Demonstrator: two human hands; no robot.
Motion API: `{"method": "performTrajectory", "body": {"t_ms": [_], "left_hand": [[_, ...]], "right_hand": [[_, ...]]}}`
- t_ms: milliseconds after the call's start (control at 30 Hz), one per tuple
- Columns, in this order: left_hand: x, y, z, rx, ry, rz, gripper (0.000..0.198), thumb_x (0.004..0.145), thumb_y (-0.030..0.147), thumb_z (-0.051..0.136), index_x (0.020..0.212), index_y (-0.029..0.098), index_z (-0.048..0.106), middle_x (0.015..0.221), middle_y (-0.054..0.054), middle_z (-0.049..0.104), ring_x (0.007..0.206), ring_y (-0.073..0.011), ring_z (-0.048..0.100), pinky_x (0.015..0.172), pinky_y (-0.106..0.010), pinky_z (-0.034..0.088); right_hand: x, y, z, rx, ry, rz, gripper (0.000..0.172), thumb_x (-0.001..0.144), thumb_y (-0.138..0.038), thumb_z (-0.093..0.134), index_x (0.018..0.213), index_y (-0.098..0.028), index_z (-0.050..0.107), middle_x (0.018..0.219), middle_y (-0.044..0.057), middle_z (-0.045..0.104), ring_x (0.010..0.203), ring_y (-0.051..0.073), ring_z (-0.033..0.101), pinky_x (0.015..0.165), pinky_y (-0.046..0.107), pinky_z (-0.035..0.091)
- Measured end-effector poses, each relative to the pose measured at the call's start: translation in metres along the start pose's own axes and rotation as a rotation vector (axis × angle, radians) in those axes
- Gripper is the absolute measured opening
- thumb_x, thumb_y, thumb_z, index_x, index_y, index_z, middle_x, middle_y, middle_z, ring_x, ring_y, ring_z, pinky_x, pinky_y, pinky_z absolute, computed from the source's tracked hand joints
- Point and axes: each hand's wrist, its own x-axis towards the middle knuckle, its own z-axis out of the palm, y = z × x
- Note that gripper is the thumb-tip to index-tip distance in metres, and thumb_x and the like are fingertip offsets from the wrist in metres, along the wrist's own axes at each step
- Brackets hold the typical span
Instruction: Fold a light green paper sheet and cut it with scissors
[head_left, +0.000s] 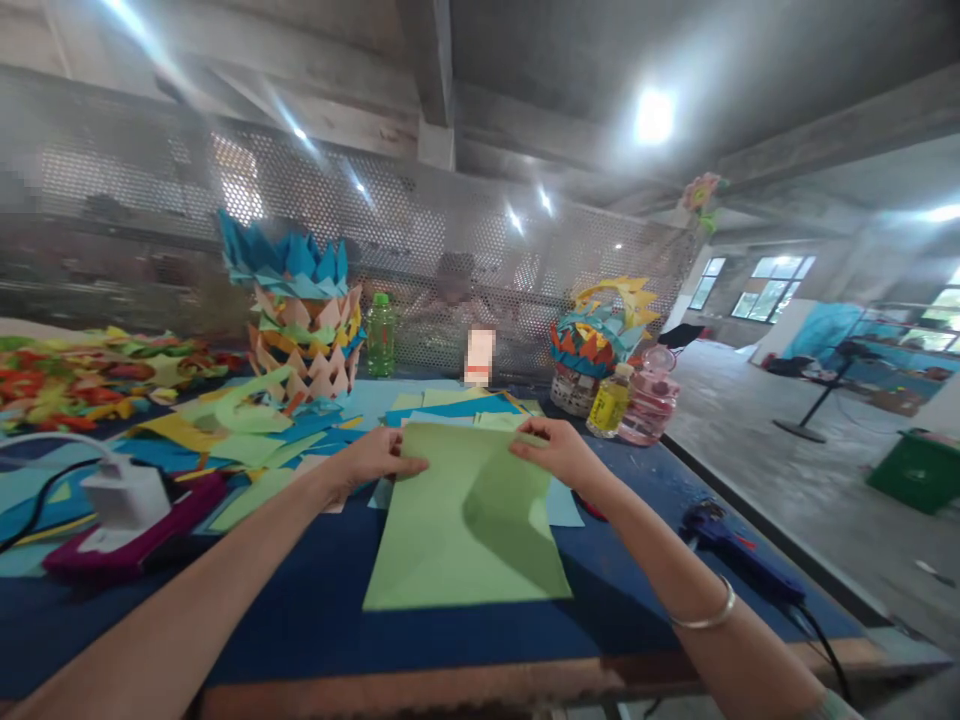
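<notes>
A light green sheet of paper [457, 530] spans the middle of the blue table, its near edge towards me. My left hand [379, 455] pinches the far left corner between thumb and fingers. At the far right corner, my right hand [544, 447] grips the same sheet; a bracelet circles that wrist. Behind and beneath the sheet lie more sheets of blue and green paper [442, 408], partly covered. Something red by my right wrist is mostly hidden.
Folded-paper baskets stand at the back left [307, 330] and back right [577, 365]. Bottles [611, 400] sit beside the right one. A purple power strip [135, 530] with a white charger lies left, colourful paper scraps [97, 375] behind it. A blue glue gun [739, 550] rests right.
</notes>
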Motion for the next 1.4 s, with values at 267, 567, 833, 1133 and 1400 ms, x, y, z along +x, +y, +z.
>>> {"method": "performTrajectory", "body": {"t_ms": [267,567,833,1133,1400], "left_hand": [[-0.005,0.005,0.005,-0.238,0.077,-0.14,0.016,0.096,0.028,0.065,0.101,0.013,0.067,0.097,-0.004,0.07,0.084,-0.0171,0.069,0.08,-0.037,0.058],[-0.001,0.008,0.005,-0.323,0.199,-0.245,0.018,0.096,0.027,0.064,0.109,0.013,0.064,0.105,-0.006,0.067,0.087,-0.0175,0.067,0.075,-0.035,0.058],[-0.002,0.011,0.005,-0.342,0.216,-0.254,0.01,0.095,0.02,0.065,0.102,0.012,0.066,0.1,-0.004,0.069,0.083,-0.0158,0.068,0.074,-0.033,0.058],[-0.002,0.009,0.003,-0.338,0.248,-0.225,0.007,0.094,0.018,0.067,0.091,0.012,0.069,0.083,-0.001,0.073,0.073,-0.0145,0.071,0.074,-0.032,0.058],[-0.001,0.01,0.002,-0.368,0.29,-0.177,0.035,0.056,0.033,0.093,0.077,0.013,0.073,0.075,-0.008,0.077,0.068,-0.0223,0.073,0.065,-0.032,0.06]], "right_hand": [[0.014,0.03,0.014,0.502,0.106,0.088,0.038,0.088,-0.047,0.065,0.111,-0.017,0.059,0.093,0.002,0.069,0.076,0.015,0.065,0.075,0.033,0.053],[0.005,0.047,0.021,0.632,-0.097,0.23,0.026,0.08,-0.036,0.077,0.092,-0.015,0.068,0.083,0.001,0.073,0.075,0.015,0.069,0.078,0.033,0.054],[0.003,0.044,0.023,0.605,-0.091,0.252,0.014,0.087,-0.025,0.072,0.096,-0.015,0.067,0.083,-0.001,0.072,0.072,0.013,0.067,0.075,0.031,0.054],[0.002,0.039,0.021,0.589,-0.074,0.27,0.011,0.092,-0.023,0.067,0.087,-0.014,0.064,0.079,-0.002,0.068,0.066,0.011,0.064,0.068,0.028,0.054],[0.0,0.036,0.021,0.547,-0.064,0.229,0.015,0.094,-0.026,0.064,0.086,-0.014,0.063,0.074,-0.004,0.064,0.062,0.01,0.061,0.065,0.026,0.053]]}}
